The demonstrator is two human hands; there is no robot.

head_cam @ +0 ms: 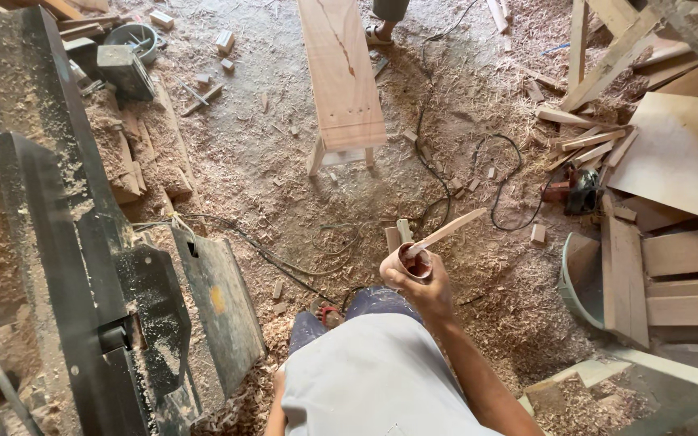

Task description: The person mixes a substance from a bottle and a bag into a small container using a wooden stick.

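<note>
The right hand (423,289) was closed around a small brownish round cup (408,263), held upright above the sawdust-strewn floor (284,161) so the pale flat wooden stick (447,232) leaned inside; the left hand stayed unseen.

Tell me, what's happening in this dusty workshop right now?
A person stands on a sawdust-covered floor, looking down. Their right hand holds up a small round cup with a flat wooden stick resting in it. The left hand is barely in view at the bottom edge, so what it does is unclear. A dust-coated woodworking machine stands to the left, a wooden bench ahead, and stacked boards to the right. Someone else's sandalled foot shows beside the bench.
</note>
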